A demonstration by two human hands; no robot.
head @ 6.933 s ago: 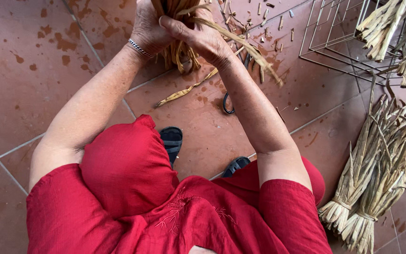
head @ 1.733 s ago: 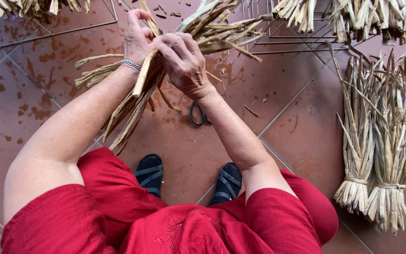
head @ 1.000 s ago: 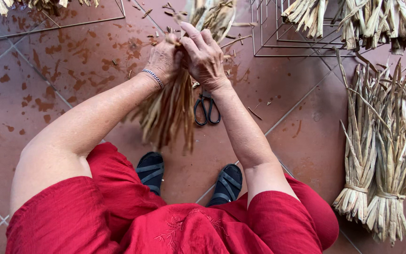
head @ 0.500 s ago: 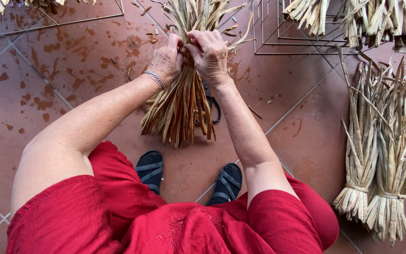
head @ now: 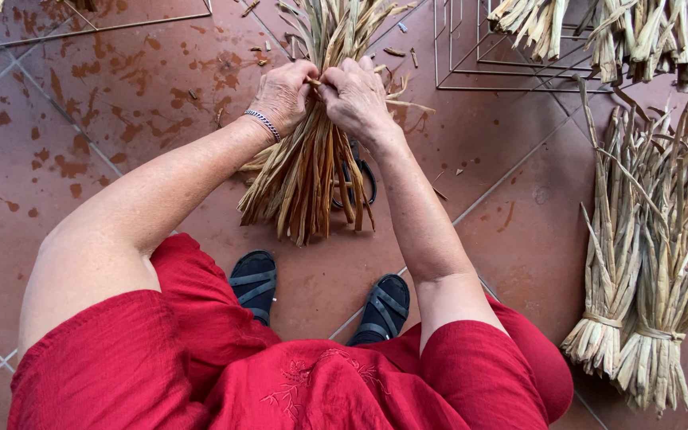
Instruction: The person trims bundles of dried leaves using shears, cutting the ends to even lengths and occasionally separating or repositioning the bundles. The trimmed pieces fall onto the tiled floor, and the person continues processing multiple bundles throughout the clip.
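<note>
Both hands (head: 324, 95) clenched (tightly) around reed bundle (head: 312, 175).

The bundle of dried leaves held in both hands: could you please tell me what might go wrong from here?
The bundle of dried leaves is pinched only at its waist by the left hand and right hand; if that grip slackens, the flared lower ends may splay. The scissors lie half hidden beneath it, near the sandalled feet.

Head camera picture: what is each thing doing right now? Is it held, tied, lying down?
Bundle of dry tan leaf strips: held upright, gripped at its middle, cut ends fanned out below.
Left hand: closed on the bundle.
Right hand: closed on the bundle, pinching a strip.
Black-handled scissors: lying on the tiles, mostly hidden.
Two tied tan leaf sheaves: bound, lying flat.
Thin metal wire frame: resting on the floor.
</note>
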